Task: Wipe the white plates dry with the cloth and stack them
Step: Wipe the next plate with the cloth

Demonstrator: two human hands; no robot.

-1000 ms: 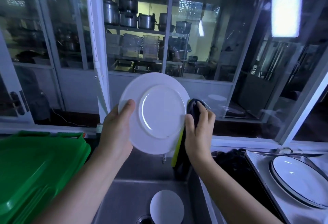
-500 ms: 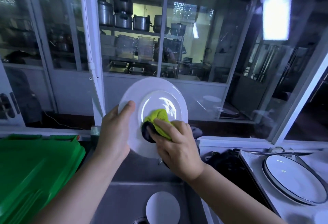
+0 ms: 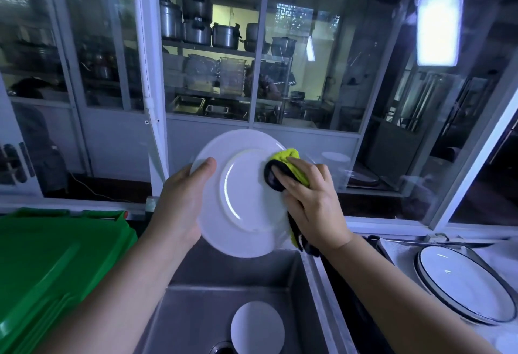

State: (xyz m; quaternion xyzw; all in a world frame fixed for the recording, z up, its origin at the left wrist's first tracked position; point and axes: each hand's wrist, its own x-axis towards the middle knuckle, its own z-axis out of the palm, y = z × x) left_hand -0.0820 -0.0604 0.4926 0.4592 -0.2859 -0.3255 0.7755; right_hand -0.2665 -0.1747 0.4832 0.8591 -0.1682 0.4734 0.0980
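A white plate [image 3: 238, 191] is held upright over the sink, its underside facing me. My left hand [image 3: 182, 202] grips its left rim, thumb on the near face. My right hand [image 3: 311, 199] holds a yellow and black cloth [image 3: 288, 163] and presses it against the plate's upper right part. The cloth's tail hangs down behind the plate's right edge. A small white plate [image 3: 256, 328] lies in the sink basin below. At the right, a stack of dark-rimmed white plates [image 3: 462, 286] rests on a tray.
A steel sink [image 3: 196, 311] lies below the hands, with a drain near its front. Green plastic lids or crates [image 3: 50, 269] fill the left side. A glass partition [image 3: 213, 73] stands just behind the sink. A metal tray [image 3: 398, 244] holds the stacked plates.
My right hand has slid the cloth from the plate's centre up to its right rim. One second ago the cloth was behind the right edge. The plate stays in my left hand.
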